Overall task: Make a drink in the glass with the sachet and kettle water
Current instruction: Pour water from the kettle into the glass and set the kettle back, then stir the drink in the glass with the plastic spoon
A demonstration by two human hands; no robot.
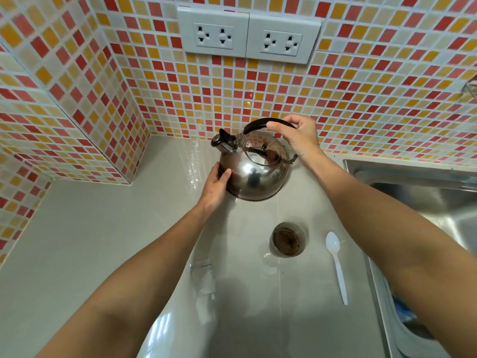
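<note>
white plastic spoon (336,264) on counter (90,241) | sink (423,192) right | wall sockets (249,37)

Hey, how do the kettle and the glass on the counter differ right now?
The kettle is shiny opaque metal with a black handle and spout cap; the glass is clear, showing brown powder or liquid inside. The kettle looks much bigger than the glass. The right hand has a grip on the kettle's handle and the left hand steadies its side, while the glass stands untouched beside a white spoon. Both are over the same pale counter.
</note>
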